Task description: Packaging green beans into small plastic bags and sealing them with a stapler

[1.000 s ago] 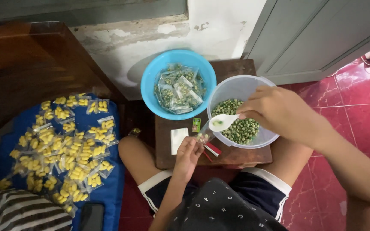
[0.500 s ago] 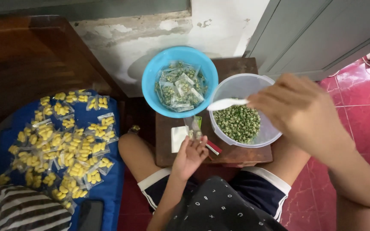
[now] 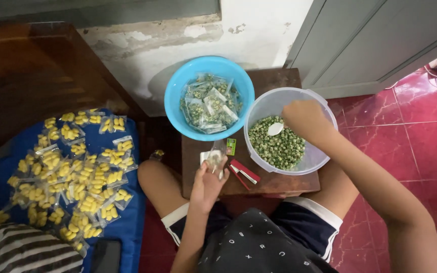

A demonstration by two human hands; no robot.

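Two bowls sit at the stool's (image 3: pixel 274 184) far edge: a blue bowl (image 3: pixel 177 86) on the left holding small clear packets of green peas, and a clear bowl (image 3: pixel 319 157) on the right, partly filled with loose green peas (image 3: pixel 279 149). The right hand (image 3: pixel 304 117) reaches into the clear bowl, fingers closed on a white spoon (image 3: pixel 275 129) over the peas. The left hand (image 3: pixel 207 184), near the stool's front edge, pinches a small clear bag (image 3: pixel 215 157) upright. A red stapler (image 3: pixel 244 173) lies just beside it. Yellow packets (image 3: pixel 72 169) cover a blue mat (image 3: pixel 127 227) off to the left.
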